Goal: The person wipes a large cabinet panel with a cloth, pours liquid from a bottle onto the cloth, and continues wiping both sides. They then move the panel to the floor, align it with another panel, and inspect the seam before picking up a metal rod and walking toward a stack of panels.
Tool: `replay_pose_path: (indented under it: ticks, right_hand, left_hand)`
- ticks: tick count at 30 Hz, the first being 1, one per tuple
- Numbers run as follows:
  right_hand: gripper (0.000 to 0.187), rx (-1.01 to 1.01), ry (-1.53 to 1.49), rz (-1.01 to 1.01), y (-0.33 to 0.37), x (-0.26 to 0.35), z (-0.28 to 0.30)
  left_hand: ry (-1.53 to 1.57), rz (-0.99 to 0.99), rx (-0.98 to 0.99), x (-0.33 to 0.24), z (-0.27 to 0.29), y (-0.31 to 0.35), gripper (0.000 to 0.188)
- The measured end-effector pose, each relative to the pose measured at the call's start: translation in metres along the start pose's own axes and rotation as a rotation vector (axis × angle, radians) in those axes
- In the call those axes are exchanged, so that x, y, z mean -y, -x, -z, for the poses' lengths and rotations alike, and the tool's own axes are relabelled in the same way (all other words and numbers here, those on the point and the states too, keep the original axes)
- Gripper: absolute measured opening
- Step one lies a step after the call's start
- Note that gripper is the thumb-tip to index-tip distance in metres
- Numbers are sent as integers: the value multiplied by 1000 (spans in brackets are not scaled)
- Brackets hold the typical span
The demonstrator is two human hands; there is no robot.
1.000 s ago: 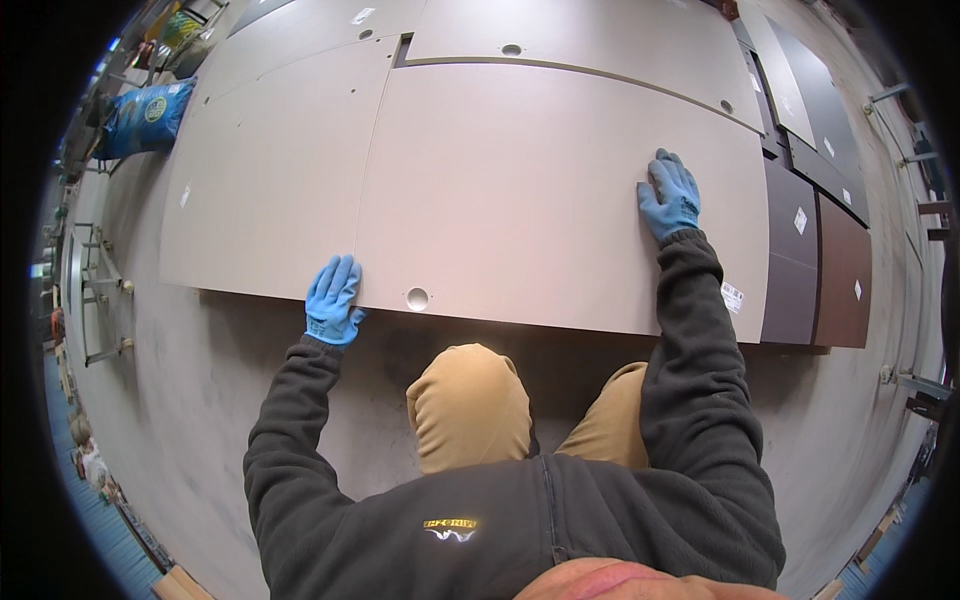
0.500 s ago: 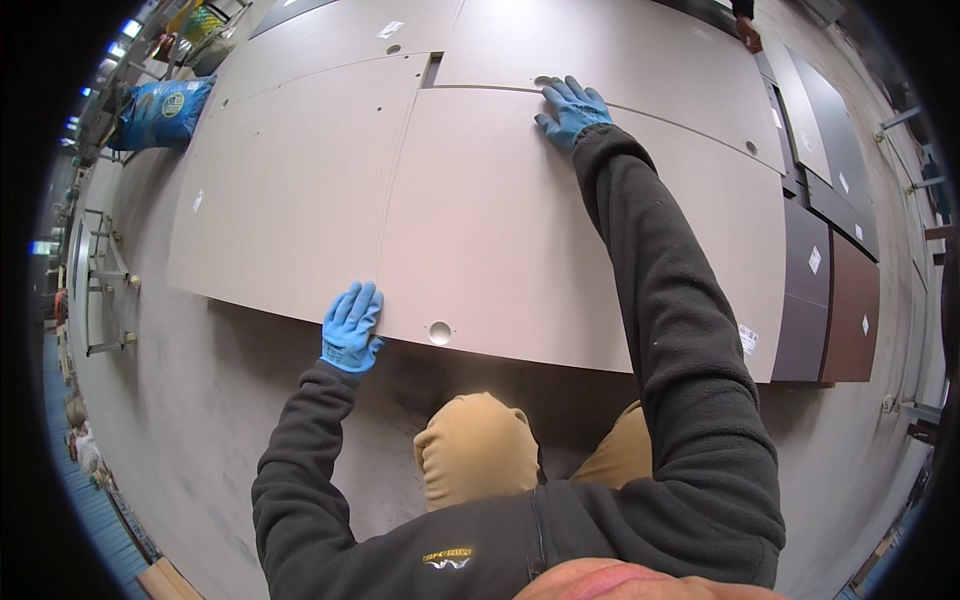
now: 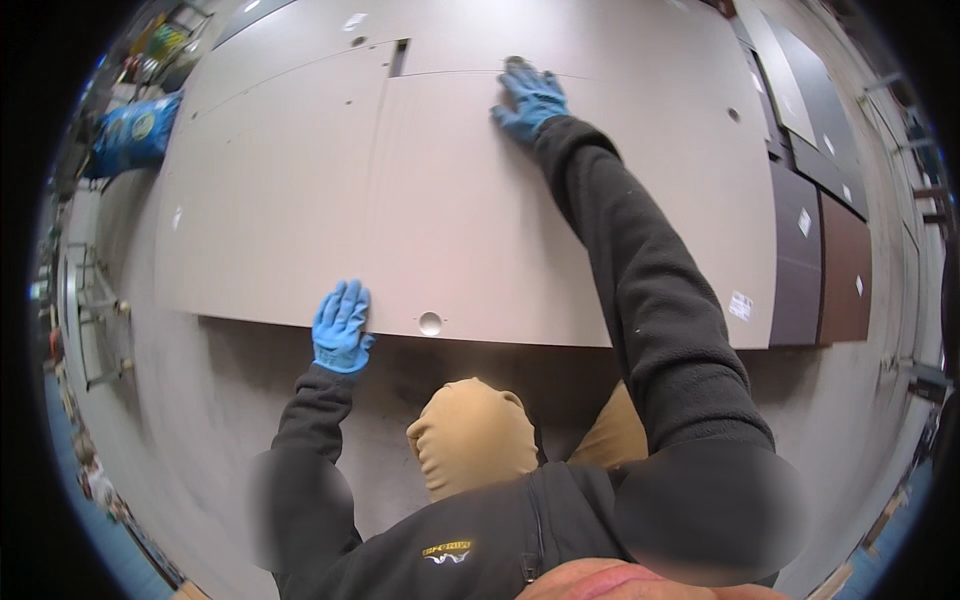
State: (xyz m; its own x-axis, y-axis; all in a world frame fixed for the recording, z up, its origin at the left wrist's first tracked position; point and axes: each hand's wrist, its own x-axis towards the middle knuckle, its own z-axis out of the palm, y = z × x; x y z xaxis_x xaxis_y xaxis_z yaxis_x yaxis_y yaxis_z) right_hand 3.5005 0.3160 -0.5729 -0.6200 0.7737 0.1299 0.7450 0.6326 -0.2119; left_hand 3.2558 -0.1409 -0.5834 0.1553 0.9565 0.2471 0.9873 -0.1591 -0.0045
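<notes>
Left hand (image 3: 341, 327) and right hand (image 3: 533, 105) lie released on at least three pale panels (image 3: 480, 220); nearby, one brown panel (image 3: 846, 270), one blue bag (image 3: 135, 135).

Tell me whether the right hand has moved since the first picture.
Yes: the right hand has moved left and forward, away from the label on the near panel.

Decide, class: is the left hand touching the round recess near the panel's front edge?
Apart: the head view shows bare pale panel between the left hand and the round recess.
</notes>
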Motion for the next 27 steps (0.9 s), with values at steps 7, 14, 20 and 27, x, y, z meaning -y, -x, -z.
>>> replay_pose_path:
  ticks: [7, 14, 20, 27]
  right_hand:
    - [71, -186, -115, 496, 179, -68, 25]
    - [73, -50, 68, 317, 446, -203, 138]
    - [48, -100, 266, 149, 519, -249, 141]
    - [45, -165, 227, 126, 529, -266, 124]
  left_hand:
    - [-44, -19, 10, -1, -5, 2, 61]
    - [-91, -82, 11, 2, -9, 0, 67]
    - [-113, -121, 46, 2, -8, 1, 69]
    - [-141, -146, 62, 4, -9, 1, 75]
